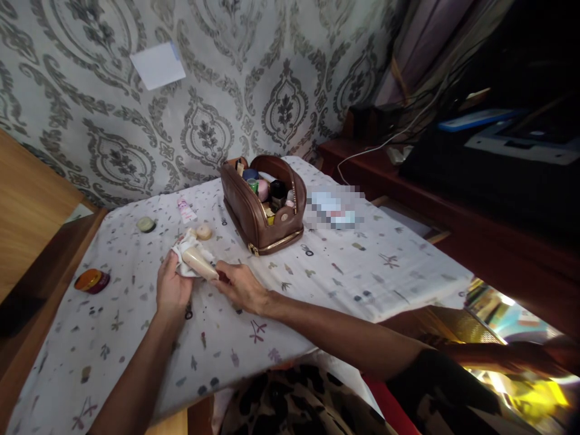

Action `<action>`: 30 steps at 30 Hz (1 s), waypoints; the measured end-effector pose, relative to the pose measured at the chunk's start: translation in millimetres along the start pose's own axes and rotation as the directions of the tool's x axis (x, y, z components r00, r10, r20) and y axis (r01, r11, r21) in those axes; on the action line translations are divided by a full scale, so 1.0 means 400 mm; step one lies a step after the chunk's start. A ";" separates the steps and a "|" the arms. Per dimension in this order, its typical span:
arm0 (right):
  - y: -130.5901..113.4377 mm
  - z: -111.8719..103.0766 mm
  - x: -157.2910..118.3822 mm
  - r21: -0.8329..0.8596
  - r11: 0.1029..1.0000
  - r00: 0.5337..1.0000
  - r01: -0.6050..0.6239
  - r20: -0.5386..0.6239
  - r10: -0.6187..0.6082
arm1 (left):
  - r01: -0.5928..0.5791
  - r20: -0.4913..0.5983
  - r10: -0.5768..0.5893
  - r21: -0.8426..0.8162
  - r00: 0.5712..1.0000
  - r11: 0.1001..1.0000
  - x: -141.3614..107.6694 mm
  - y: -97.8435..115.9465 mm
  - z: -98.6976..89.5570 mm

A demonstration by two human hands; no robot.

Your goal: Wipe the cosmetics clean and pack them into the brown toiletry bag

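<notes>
A beige tube lies slanted between my hands, its lower right end pinched by the fingers of my right hand. My left hand is closed round a crumpled white cloth, which is against the tube's upper left end. Just behind the cloth sits a small round beige item. Further back stands an open brown bag, unzipped and filled with several jars and small containers.
On the patterned cloth-covered table are an orange and dark red jar, a small pale-topped jar and a pink and white tube. A blurred-out item lies right of the bag. Dark red furniture borders the right.
</notes>
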State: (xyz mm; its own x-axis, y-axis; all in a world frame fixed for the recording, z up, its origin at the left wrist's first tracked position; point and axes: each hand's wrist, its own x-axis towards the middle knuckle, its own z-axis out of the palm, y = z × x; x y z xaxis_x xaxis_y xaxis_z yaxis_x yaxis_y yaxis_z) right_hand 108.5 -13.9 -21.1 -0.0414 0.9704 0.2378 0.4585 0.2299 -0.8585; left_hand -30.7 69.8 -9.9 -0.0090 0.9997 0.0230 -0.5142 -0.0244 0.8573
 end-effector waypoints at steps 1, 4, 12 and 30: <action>-0.001 -0.003 -0.001 -0.006 1.000 1.000 0.019 -0.014 -0.019 | 0.003 -0.019 -0.003 -0.010 1.000 1.000 0.001 0.000 0.000; -0.006 -0.016 -0.002 -0.058 0.995 0.993 0.086 -0.074 -0.090 | 0.048 -0.044 -0.050 -0.042 0.998 0.998 0.003 -0.001 -0.001; -0.026 -0.036 -0.008 -0.307 0.930 0.962 0.201 -0.116 -0.246 | 0.159 -0.034 -0.163 -0.085 0.986 0.984 -0.042 -0.009 0.033; -0.098 -0.321 -0.092 0.430 0.872 0.877 0.233 -0.481 0.003 | -0.748 0.802 0.034 0.539 0.596 0.387 -0.105 0.090 0.241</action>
State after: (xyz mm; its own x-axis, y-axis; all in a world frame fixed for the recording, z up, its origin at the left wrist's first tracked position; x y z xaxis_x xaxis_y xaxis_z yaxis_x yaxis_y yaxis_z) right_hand 206.2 -67.9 62.0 0.3919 0.8162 0.4246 0.0084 0.4583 -0.8888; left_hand 33.7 26.6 69.5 0.6649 0.5919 0.4555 0.2702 -0.7592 0.5922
